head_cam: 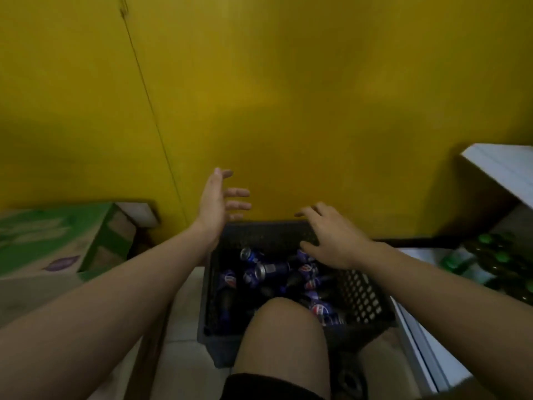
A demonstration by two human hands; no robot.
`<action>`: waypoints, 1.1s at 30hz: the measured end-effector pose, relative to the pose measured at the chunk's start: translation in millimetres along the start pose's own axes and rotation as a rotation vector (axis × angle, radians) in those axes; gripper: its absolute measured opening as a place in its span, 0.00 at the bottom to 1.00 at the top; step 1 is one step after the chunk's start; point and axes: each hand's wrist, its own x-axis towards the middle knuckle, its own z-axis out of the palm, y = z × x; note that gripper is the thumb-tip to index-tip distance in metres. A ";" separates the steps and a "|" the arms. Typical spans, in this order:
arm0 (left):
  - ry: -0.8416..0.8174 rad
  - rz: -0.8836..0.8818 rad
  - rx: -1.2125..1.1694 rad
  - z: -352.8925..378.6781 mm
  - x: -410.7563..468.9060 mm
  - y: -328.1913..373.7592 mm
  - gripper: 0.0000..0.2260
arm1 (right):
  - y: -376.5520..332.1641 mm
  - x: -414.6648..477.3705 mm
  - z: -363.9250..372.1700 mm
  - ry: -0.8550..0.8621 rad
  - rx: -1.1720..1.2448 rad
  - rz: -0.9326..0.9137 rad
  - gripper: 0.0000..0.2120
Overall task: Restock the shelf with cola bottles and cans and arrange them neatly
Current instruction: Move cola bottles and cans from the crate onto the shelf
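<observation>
Both empty, left hand (215, 201) and right hand (331, 235) spread above crate (364, 295).

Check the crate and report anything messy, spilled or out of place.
The cola cans and bottles in the black crate lie jumbled, tipped every way rather than standing upright. No spill or damage shows, though the picture is blurred.

Both arms extended forward; left hand (217, 197) open, fingers spread; right hand (334, 236) palm down, fingers relaxed.
</observation>
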 end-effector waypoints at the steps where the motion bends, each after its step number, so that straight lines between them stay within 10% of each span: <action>1: 0.004 -0.038 0.030 0.0 8.2 -13.3 0.23 | 8.1 8.0 14.1 -0.028 0.016 0.007 0.31; 13: -0.175 -0.307 0.514 42.9 105.3 -233.4 0.10 | 122.3 68.2 215.1 -0.388 0.202 0.189 0.32; 25: -0.626 0.062 1.932 74.3 148.8 -375.2 0.40 | 134.7 93.6 353.3 -0.808 0.241 0.257 0.41; 33: -0.316 -0.095 1.401 67.3 150.6 -353.8 0.33 | 131.5 85.4 343.2 -0.697 0.033 0.178 0.37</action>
